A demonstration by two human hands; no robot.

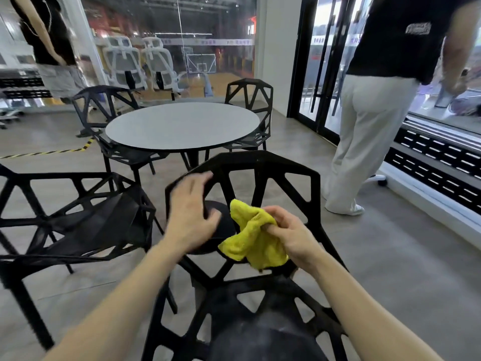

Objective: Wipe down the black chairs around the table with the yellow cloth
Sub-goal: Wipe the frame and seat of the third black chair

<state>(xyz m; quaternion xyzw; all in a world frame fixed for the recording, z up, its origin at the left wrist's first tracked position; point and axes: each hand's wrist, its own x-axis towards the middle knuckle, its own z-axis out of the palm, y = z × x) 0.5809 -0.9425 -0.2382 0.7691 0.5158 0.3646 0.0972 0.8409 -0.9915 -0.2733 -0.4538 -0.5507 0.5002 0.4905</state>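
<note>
Yellow cloth (253, 237), lower centre of frame: soft, limp, light (likely bunches easily); best gathered into flat pad in palm before wiping. Right hand (289, 234) pinches its bunched middle, wrist angled inward. Left hand (191, 213) blurred, fingers loosely spread, holding nothing, over backrest of nearest black chair (260, 165). Round table (182, 126) beyond, mid-frame.

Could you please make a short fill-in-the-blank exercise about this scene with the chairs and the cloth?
1. The right hand grips a cloth whose colour is ____.
2. The top of the table has a ____ shape.
3. The left hand reaches toward the backrest of the nearest ____.
4. The person standing at right wears trousers coloured ____.

Missing words: yellow; round; chair; white
</note>
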